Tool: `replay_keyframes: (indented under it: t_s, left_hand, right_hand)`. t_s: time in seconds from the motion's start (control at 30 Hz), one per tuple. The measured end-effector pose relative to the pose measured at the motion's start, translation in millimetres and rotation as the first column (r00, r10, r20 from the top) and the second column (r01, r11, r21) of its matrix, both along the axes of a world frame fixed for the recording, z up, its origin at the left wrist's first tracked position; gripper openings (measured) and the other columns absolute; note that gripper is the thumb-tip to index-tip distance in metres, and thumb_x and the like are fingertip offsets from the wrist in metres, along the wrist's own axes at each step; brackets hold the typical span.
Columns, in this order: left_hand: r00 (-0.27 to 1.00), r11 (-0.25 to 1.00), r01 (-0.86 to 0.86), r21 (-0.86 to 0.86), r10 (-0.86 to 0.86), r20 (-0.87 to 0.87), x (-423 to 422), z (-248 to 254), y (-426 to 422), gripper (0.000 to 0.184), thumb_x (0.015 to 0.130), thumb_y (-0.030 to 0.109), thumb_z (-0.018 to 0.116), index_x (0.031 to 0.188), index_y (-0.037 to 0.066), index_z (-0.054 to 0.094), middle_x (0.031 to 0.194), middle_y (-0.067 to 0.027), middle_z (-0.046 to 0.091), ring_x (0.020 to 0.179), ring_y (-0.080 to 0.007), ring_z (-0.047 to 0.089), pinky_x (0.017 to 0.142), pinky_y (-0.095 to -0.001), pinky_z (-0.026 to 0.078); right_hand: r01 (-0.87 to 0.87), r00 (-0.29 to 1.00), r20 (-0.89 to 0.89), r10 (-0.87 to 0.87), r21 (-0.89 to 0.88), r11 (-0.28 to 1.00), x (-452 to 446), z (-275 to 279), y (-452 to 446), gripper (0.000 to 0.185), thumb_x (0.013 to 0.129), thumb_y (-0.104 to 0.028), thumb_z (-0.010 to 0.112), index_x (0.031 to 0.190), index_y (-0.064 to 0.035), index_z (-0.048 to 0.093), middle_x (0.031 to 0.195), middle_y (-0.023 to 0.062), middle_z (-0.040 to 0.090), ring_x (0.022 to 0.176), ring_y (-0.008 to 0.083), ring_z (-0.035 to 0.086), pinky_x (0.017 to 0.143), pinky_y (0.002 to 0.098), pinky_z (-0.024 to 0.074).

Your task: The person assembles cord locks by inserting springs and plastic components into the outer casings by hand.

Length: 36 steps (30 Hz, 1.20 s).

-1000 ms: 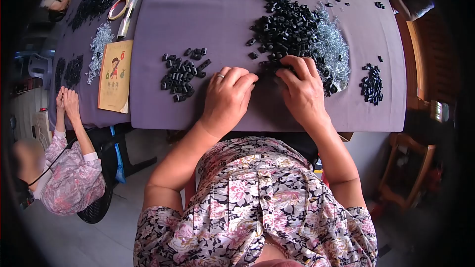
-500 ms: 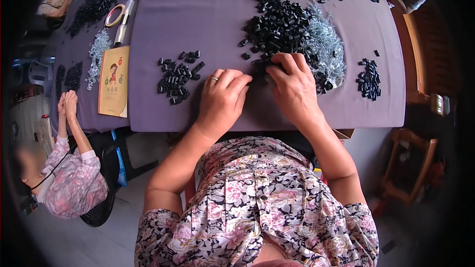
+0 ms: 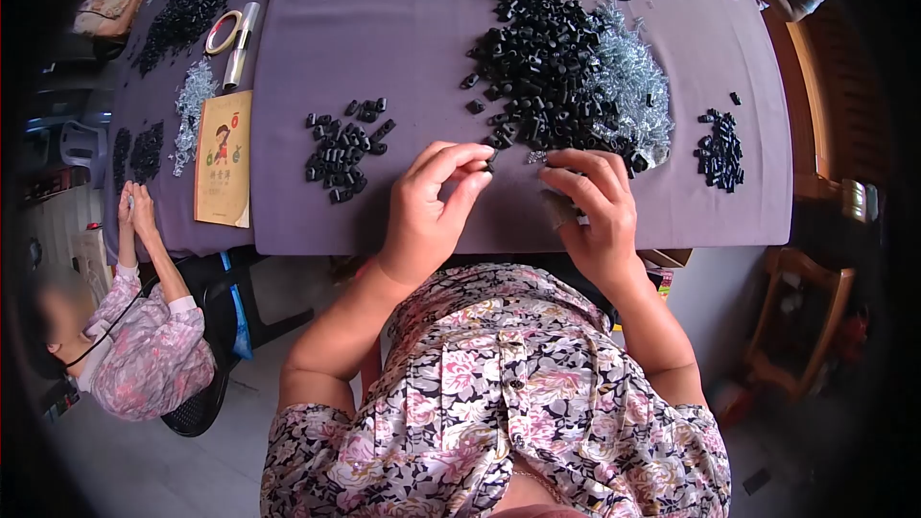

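Observation:
My left hand point(image 3: 432, 206) pinches a small black part point(image 3: 489, 165) between thumb and fingertips, above the purple cloth. To its right, my right hand point(image 3: 595, 206) has its fingers curled at the lower edge of the big heap of black parts point(image 3: 537, 58); something greyish shows at its thumb, but what its fingertips hold is too small to tell. Silvery screws point(image 3: 628, 82) lie along the heap's right side, and a few more point(image 3: 537, 157) lie between my hands. Left of my left hand is a small group of black parts point(image 3: 341, 152).
A yellow booklet point(image 3: 224, 158), a tape roll point(image 3: 224, 32) and a shiny roll point(image 3: 241, 46) lie at left. Another person's hands point(image 3: 137, 206) are at the left table edge. Another black pile point(image 3: 720, 151) sits at right.
My right hand has drawn back from the heap toward the front edge and turned, uncovering the screws between my hands. My left hand's thumb and fingers have risen slightly, showing the black part.

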<state>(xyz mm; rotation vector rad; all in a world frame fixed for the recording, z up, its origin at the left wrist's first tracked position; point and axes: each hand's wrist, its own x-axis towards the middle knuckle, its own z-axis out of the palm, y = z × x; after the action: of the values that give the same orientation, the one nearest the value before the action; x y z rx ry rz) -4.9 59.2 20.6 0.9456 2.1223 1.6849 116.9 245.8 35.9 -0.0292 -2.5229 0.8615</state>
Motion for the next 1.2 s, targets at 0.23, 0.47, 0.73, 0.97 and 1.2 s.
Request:
replay_keyframes:
  t_s: [0.23,0.47,0.73,0.97,1.2]
  left_hand:
    - [0.657,0.955,0.046,0.294,-0.251,0.711,23.9,0.3,-4.1,0.028,0.097,-0.001,0.063,0.125,-0.003,0.06,0.107,-0.0069,0.068,0.094,-0.0119,0.065,0.087,-0.0273,0.056]
    - [0.815,0.985,0.014,0.171,-0.11,0.568,8.3,-2.8,-9.8,0.031,0.095,-0.003,0.064,0.126,-0.003,0.06,0.101,-0.0021,0.064,0.089,-0.0093,0.063,0.083,-0.0248,0.054]
    - [0.99,0.988,-0.049,-0.143,0.029,-0.14,-8.2,-11.5,1.8,0.027,0.087,-0.005,0.069,0.114,0.001,0.066,0.09,-0.0064,0.063,0.071,-0.0112,0.061,0.063,-0.0259,0.051]
    - [0.96,0.976,-0.06,-0.209,-0.001,-0.281,-10.4,-9.0,4.7,0.029,0.084,0.003,0.072,0.112,0.003,0.065,0.097,-0.0105,0.066,0.075,-0.026,0.065,0.066,-0.0352,0.053]
    - [1.0,0.999,-0.028,-0.029,0.028,-0.003,2.4,6.0,-0.6,0.026,0.09,0.0,0.071,0.116,-0.001,0.066,0.1,-0.0046,0.067,0.077,-0.009,0.063,0.067,-0.0235,0.051]
  right_hand:
    - [-0.097,0.979,0.113,0.167,-0.464,0.881,2.3,-3.0,-22.5,0.04,0.074,0.009,0.069,0.112,-0.0042,0.069,0.09,0.0099,0.065,0.079,0.0269,0.062,0.067,0.0346,0.0508]
    - [-0.097,0.995,0.003,0.098,-0.12,0.988,-24.3,9.5,-8.5,0.029,0.075,0.002,0.072,0.104,-0.0035,0.07,0.091,0.0111,0.064,0.083,0.0324,0.062,0.071,0.0403,0.0527]
    - [-0.134,0.98,0.178,0.084,0.289,0.948,-65.6,0.0,-4.3,0.019,0.078,-0.005,0.065,0.096,-0.0019,0.068,0.094,0.0106,0.06,0.092,0.0288,0.06,0.075,0.0385,0.0536]
    - [-0.12,0.97,0.239,0.051,0.285,0.951,-66.5,0.2,-4.1,0.03,0.074,0.0,0.068,0.104,-0.0032,0.069,0.094,0.0106,0.062,0.093,0.0305,0.061,0.079,0.0394,0.0537]
    - [-0.084,0.995,0.047,0.091,-0.135,0.987,-42.9,-0.1,-0.3,0.029,0.071,0.003,0.075,0.098,-0.0043,0.067,0.094,0.0065,0.064,0.082,0.0254,0.064,0.068,0.036,0.0525]
